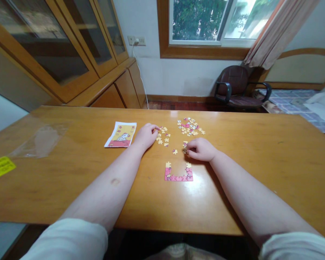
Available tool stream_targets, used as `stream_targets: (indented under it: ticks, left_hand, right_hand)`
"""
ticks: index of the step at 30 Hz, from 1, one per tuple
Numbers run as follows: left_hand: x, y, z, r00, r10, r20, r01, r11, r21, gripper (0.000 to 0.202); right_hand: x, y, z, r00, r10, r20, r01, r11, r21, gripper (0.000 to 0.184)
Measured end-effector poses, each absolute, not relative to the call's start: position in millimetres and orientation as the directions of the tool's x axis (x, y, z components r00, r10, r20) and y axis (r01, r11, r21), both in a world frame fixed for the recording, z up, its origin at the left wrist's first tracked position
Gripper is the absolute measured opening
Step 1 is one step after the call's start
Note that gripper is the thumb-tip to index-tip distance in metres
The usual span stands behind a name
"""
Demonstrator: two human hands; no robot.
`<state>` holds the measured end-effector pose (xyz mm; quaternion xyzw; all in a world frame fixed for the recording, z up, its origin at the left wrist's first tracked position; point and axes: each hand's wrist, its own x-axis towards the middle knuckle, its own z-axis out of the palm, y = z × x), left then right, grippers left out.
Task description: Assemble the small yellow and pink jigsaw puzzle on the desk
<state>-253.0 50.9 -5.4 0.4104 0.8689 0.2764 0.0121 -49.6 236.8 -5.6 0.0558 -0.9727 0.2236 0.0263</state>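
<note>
My left hand (147,136) rests on the table with its fingers loosely bent and apart, the fingertips at the edge of a loose group of yellow jigsaw pieces (166,140). My right hand (203,149) is curled, thumb and fingers drawn together at a small jigsaw piece (184,151); the fingertips partly hide it. Another piece (185,143) lies just above by the index finger. A single yellow piece (174,151) sits between the hands. Nearer to me is a joined U-shaped puzzle border (178,178), pink with yellow upper ends.
A mixed pile of pieces (189,126) lies farther back. Left of my left hand is a picture sheet (122,135) with a white animal. A clear plastic bag (42,141) and yellow label (1,168) lie at the far left of the wooden table (254,162). An armchair (237,86) stands beyond.
</note>
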Motion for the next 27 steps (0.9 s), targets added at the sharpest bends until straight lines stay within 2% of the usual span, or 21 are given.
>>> stream_targets:
  ticks: [2, 6, 8, 12, 17, 23, 27]
  left_hand:
    - [-253, 51, -5, -0.661, 0.721, 0.205, 0.708, 0.509, 0.490, 0.025]
    - [-254, 50, -6, -0.658, 0.721, 0.218, 0.713, 0.503, 0.488, 0.025]
    - [-254, 50, -7, -0.656, 0.721, 0.224, 0.716, 0.502, 0.485, 0.025]
    - [-254, 50, -8, -0.663, 0.715, 0.223, 0.711, 0.507, 0.488, 0.024]
    - [-254, 50, -8, -0.662, 0.717, 0.219, 0.710, 0.508, 0.487, 0.024]
    - [-254, 51, -8, -0.666, 0.715, 0.213, 0.706, 0.513, 0.488, 0.024]
    - [-255, 51, -9, -0.659, 0.721, 0.216, 0.713, 0.508, 0.483, 0.025]
  right_hand:
    - [-49, 241, -7, -0.993, 0.031, 0.118, -0.019, 0.917, -0.397, 0.022]
    - [-50, 252, -12, -0.856, 0.461, 0.232, 0.368, 0.860, -0.353, 0.023]
    - [-51, 256, -14, -0.799, 0.562, 0.216, 0.476, 0.809, -0.345, 0.028]
    - [-55, 259, -16, -0.773, 0.615, 0.155, 0.555, 0.775, -0.302, 0.037]
    - [-58, 259, -16, -0.772, 0.630, 0.081, 0.586, 0.756, -0.293, 0.033]
    - [-60, 259, -14, -0.750, 0.659, 0.058, 0.621, 0.731, -0.282, 0.029]
    - [-61, 261, -15, -0.687, 0.725, 0.049, 0.690, 0.672, -0.269, 0.030]
